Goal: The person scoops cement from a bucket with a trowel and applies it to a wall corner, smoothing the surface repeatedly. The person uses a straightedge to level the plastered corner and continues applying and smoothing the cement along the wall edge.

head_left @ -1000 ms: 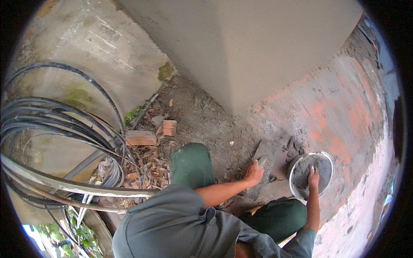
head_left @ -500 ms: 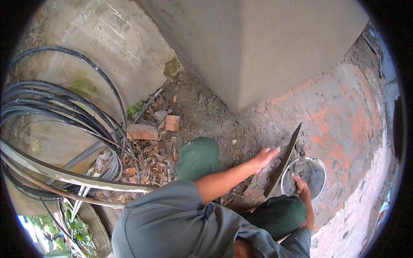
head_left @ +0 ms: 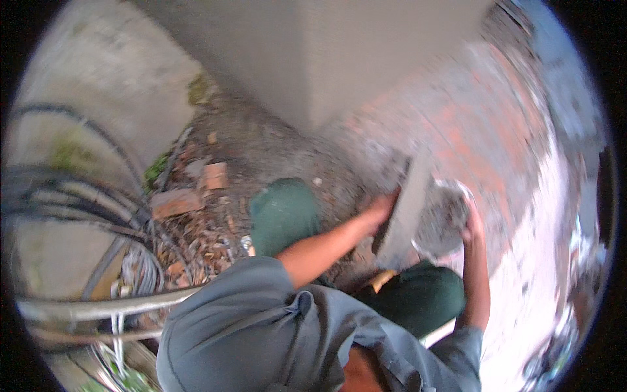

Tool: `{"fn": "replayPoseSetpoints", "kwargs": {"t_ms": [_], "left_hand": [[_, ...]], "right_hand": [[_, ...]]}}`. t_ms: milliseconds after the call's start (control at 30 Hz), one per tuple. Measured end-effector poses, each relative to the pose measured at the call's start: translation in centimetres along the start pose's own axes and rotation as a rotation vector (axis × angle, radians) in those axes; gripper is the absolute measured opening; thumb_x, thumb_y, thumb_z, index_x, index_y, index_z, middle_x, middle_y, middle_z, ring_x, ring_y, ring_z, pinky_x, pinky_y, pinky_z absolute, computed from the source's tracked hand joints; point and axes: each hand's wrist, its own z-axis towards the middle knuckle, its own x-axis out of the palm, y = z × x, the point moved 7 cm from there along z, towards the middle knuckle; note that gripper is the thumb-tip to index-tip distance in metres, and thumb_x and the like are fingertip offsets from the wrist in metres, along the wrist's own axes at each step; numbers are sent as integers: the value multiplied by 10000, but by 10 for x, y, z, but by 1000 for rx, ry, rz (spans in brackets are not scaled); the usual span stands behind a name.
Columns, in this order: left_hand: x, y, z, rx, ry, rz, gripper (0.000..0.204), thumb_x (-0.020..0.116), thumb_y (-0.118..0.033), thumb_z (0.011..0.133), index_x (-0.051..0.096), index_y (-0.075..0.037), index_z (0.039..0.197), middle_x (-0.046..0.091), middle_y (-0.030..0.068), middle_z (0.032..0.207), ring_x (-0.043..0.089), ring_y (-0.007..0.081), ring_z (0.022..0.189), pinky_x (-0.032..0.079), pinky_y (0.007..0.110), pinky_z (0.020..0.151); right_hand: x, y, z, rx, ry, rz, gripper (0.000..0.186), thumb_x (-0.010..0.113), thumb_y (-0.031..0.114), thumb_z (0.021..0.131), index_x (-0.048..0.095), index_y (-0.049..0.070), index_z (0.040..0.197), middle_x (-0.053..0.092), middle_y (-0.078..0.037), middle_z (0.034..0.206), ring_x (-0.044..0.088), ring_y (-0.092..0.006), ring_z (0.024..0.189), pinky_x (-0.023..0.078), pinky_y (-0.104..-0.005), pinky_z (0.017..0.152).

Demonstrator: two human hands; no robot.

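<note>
My left hand (head_left: 379, 209) is closed behind a long, flat plastering float (head_left: 406, 206), its fingers partly hidden by the board. The float is tilted steeply, with its broad grey face toward the bucket. Just right of it stands a round bucket (head_left: 424, 250) with a pale rim, holding wet grey mortar (head_left: 443, 219). My right hand (head_left: 473, 222) grips the bucket's right rim, though motion blurs the fingers.
A smooth grey plastered corner (head_left: 310, 98) rises ahead. Coiled black cables (head_left: 78, 196) lie at the left, by broken bricks (head_left: 177, 203) and rubble. My green-trousered knees (head_left: 285, 212) frame the work. Mortar-stained ground (head_left: 470, 117) spreads to the right.
My right hand has moved from inside the bucket to its right rim. The float has turned from nearly edge-on to show its broad face. The whole view has shifted and blurred.
</note>
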Motion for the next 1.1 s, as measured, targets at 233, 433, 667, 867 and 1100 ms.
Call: {"fn": "replayPoseSetpoints", "kwargs": {"t_ms": [233, 433, 667, 867, 1100], "left_hand": [[43, -14, -21, 53, 386, -443, 542, 462, -465, 979, 476, -70, 1349, 617, 78, 1135, 615, 179, 989, 535, 338, 822], [23, -19, -18, 64, 381, -601, 473, 477, -384, 986, 472, -61, 1331, 605, 66, 1125, 612, 163, 969, 538, 310, 794], [7, -31, -40, 332, 521, -536, 391, 446, -276, 1000, 472, -69, 1331, 592, 87, 1174, 601, 193, 1018, 517, 340, 871], [1, -28, -101, 189, 622, -798, 355, 518, -223, 978, 504, -78, 1301, 600, 75, 1180, 606, 187, 1013, 525, 349, 855], [-48, -17, -167, 237, 572, -815, 376, 524, -265, 976, 504, -79, 1302, 598, 76, 1190, 608, 213, 1025, 520, 366, 869]], "right_hand": [[119, 52, -12, -215, -21, -265, 300, 673, 191, 871, 629, 55, 1135, 664, -55, 1006, 648, -186, 836, 536, -325, 776], [185, 38, -34, -554, -5, -1038, 386, 683, 147, 833, 607, 30, 1193, 588, -174, 1247, 581, -306, 1121, 467, -383, 954], [234, 22, -98, -685, 139, -1499, 394, 664, 166, 841, 604, 51, 1213, 474, -201, 1396, 462, -348, 1287, 361, -405, 1078], [224, 116, -108, -789, -117, -1027, 327, 603, 119, 902, 607, 59, 1223, 586, -100, 1280, 508, -222, 1223, 391, -354, 1004], [182, 155, -66, -643, -248, -1050, 410, 567, 328, 949, 596, 55, 1253, 592, -77, 1248, 524, -213, 1177, 419, -388, 964]]}}
